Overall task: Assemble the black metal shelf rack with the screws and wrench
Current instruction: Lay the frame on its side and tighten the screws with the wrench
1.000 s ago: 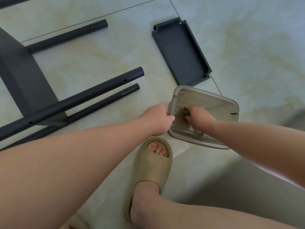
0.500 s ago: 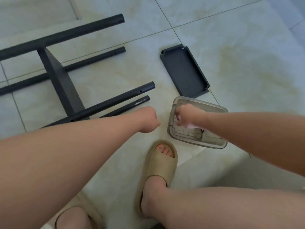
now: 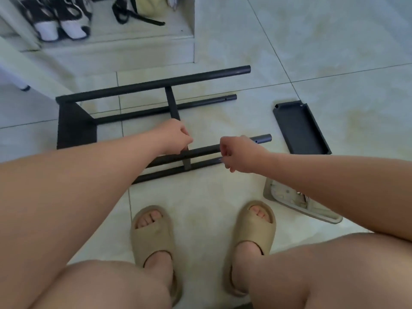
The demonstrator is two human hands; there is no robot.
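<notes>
The black shelf rack [image 3: 156, 84] lies on its side on the tiled floor, four poles joined by an end panel [image 3: 75, 128] and a thin middle shelf [image 3: 171, 103]. My left hand [image 3: 176, 136] curls its fingers round the near edge of that middle shelf. To its right, my right hand [image 3: 236, 156] hovers over the near upper pole [image 3: 200, 152], its fingers pinching a small silvery screw [image 3: 221, 159]. A loose black shelf tray [image 3: 299, 128] lies flat to the right. No wrench shows.
A clear plastic parts box [image 3: 287, 198] sits on the floor at the right, half hidden under my right forearm. My feet in beige slippers [image 3: 153, 235] stand just below the rack. Shoes [image 3: 60, 21] and a bag [image 3: 142, 10] fill a low step at the back.
My right hand has come out of the parts box and moved left to the rack's near pole. My left hand has gone from the box rim to the middle shelf. The view has tilted up.
</notes>
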